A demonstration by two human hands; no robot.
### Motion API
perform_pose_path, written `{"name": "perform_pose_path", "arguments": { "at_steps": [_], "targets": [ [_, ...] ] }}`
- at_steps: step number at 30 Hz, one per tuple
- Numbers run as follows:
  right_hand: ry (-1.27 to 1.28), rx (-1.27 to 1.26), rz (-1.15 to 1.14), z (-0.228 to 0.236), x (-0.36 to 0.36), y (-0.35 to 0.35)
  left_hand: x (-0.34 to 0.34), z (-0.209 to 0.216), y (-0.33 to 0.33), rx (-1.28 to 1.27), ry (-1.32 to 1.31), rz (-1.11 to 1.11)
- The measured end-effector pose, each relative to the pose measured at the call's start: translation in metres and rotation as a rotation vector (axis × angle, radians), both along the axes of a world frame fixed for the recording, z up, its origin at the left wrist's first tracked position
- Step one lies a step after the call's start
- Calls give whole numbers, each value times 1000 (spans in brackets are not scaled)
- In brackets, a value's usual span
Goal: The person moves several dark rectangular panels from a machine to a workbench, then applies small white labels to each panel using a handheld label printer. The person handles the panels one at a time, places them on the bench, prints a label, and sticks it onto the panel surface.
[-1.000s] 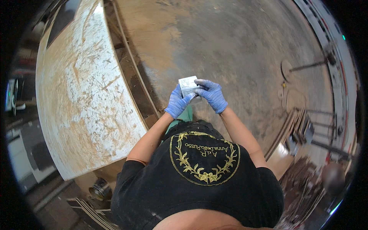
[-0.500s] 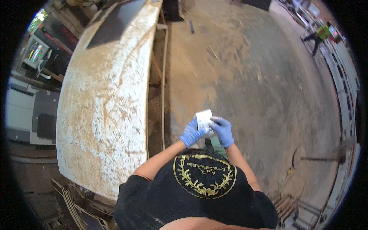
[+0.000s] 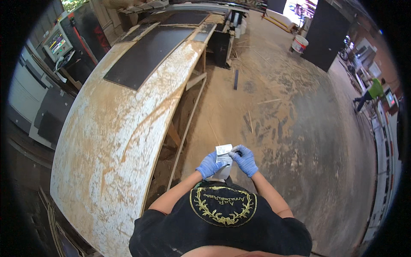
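Observation:
A strip of white printed labels [image 3: 223, 161] is held in front of my chest, its lower end hanging below my fingers. My left hand [image 3: 209, 166], in a blue glove with grey fingertips, grips the strip from the left side, thumb across its front. At the upper right, my right hand [image 3: 245, 161], gloved the same way, has its fingers pinched at the edge of the top label [image 3: 223, 149]. That label stands at an angle to the rest of the strip. The right fingertips are dark and partly hide the label's corner.
To my left runs a long, worn white work table [image 3: 107, 141] strewn with sawdust. Dark flat panels [image 3: 150, 55] lie at its far end. A machine control screen [image 3: 58, 43] stands beyond it. Ahead are a white bucket [image 3: 299, 43] and a black upright panel [image 3: 327, 36]; a person in green [image 3: 374, 90] is far right.
My view has tilted up, showing more of the table's far end and the doorway. The labels and both hands appear lower in view, and more of the strip's printed face shows.

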State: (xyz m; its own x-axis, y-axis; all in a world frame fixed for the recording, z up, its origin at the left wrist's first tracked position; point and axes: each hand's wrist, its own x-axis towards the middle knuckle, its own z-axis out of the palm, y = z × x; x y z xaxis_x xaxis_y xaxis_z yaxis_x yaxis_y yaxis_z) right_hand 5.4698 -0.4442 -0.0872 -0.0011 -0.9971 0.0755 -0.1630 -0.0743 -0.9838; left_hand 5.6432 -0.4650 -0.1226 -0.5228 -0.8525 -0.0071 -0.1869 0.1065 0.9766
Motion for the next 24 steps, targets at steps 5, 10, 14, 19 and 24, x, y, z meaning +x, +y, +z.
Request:
{"name": "perform_pose_path", "arguments": {
  "at_steps": [5,10,14,19,24],
  "targets": [
    [-157,161,74,13,-1,-164,7,2,-128,-25,-55,176],
    [-364,118,7,13,6,-353,34,-26,-290,11,-9,379],
    [-404,98,-24,29,2,-499,55,-9,-412,283,541,638],
    [-360,115,-58,33,-24,-662,89,8,-535,156,546,738],
    [-394,150,-47,6,-29,-843,110,0,-627,105,565,921]
  ]
}}
